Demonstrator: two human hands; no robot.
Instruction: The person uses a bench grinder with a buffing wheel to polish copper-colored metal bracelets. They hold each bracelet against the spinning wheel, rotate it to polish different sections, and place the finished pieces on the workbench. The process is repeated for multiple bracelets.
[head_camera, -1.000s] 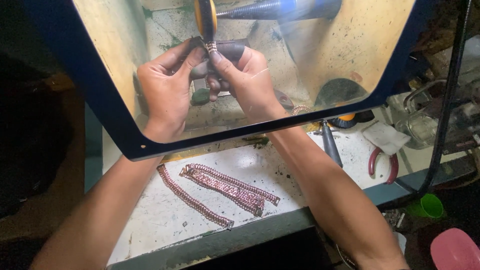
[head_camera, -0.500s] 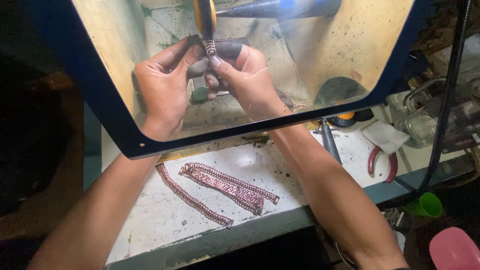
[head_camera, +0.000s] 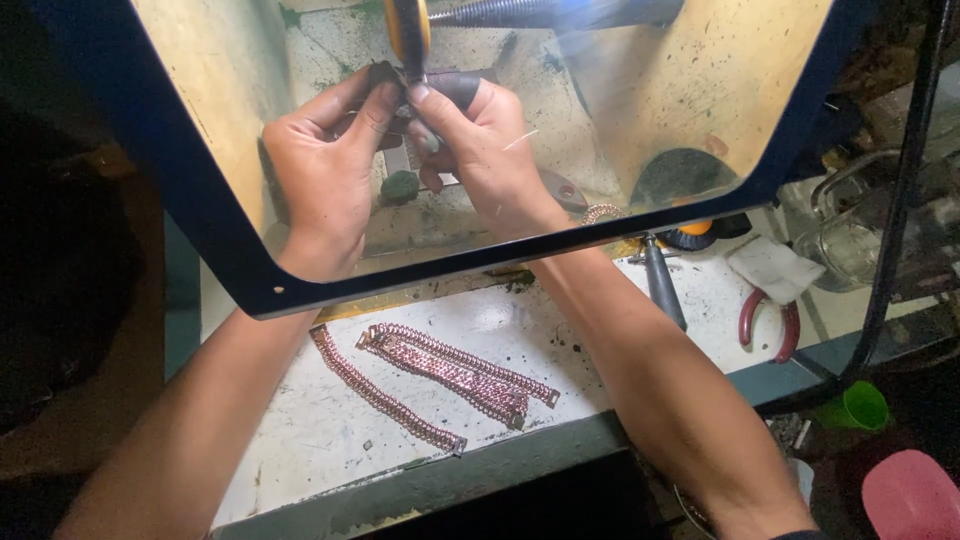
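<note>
Transparent shield (head_camera: 650, 130) with dark blue frame, tilted over the work area; both hands seen through it. Behind it, yellowed enclosure wall with green residue.

Bench (head_camera: 300, 430): white, stained top, dark front edge.

Polishing wheel (head_camera: 408, 35): orange-edged, on a horizontal spindle, at the top of the view.

Left hand (head_camera: 325, 175): grip closed, thumb and fingers pinched on a small chain piece (head_camera: 408, 88) held up against the lower edge of the wheel. Dark covering on fingertips.

Right hand (head_camera: 480, 140): grip closed on the same piece from the other side, fingertips touching those of the left hand. Piece itself mostly hidden by fingers; detail cannot be told.

Copper-pink chain bracelets (head_camera: 450, 370): several lying flat on the bench below the shield, between the forearms; one single strand (head_camera: 385, 395) just to the left of the bunch.

Red-handled pliers (head_camera: 765, 325): on bench, right side, beside a white cloth (head_camera: 775, 268).

Grey tool handle (head_camera: 662, 285): near right forearm.

Green cup (head_camera: 860, 405), pink container (head_camera: 910, 495): lower right, off the bench.
</note>
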